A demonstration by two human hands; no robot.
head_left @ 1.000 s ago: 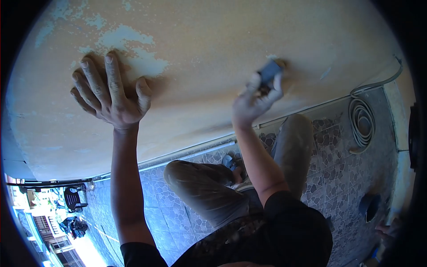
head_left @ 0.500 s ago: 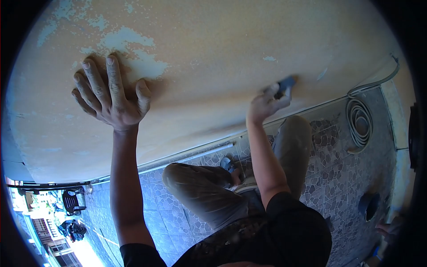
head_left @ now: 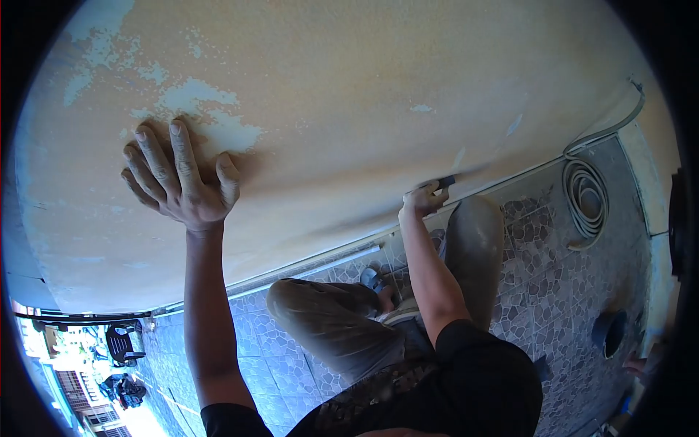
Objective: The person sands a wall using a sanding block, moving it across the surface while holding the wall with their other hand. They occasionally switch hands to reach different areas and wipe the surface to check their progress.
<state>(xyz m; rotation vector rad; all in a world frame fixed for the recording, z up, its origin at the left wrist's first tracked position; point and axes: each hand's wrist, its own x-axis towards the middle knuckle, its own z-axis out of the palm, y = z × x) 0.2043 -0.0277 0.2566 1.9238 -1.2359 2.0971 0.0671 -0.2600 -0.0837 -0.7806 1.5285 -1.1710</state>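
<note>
My left hand (head_left: pixel 191 186) lies flat with fingers spread on a tan wall (head_left: pixel 328 87), just below a pale patch where the coating has worn away. Lower on the wall and to the right, my right hand (head_left: pixel 424 198) is closed round a small dark flat scraper (head_left: pixel 445 181). The scraper is seen nearly edge-on, close to the wall near its base. Pale streaks (head_left: pixel 459 156) mark the surface just above it. My fingers hide part of the tool.
My bent knees (head_left: pixel 473 233) are close to the wall's foot. A coiled hose (head_left: pixel 585 197) lies on the patterned tile floor (head_left: pixel 539 291) at right, with a dark bucket (head_left: pixel 609 333) beyond. A white strip (head_left: pixel 349 256) runs along the wall base. A black chair (head_left: pixel 124 344) stands at far left.
My right hand has moved down the wall and slightly left with the scraper, which has turned nearly edge-on. My left hand stays flat against the wall; the view has shifted slightly.
</note>
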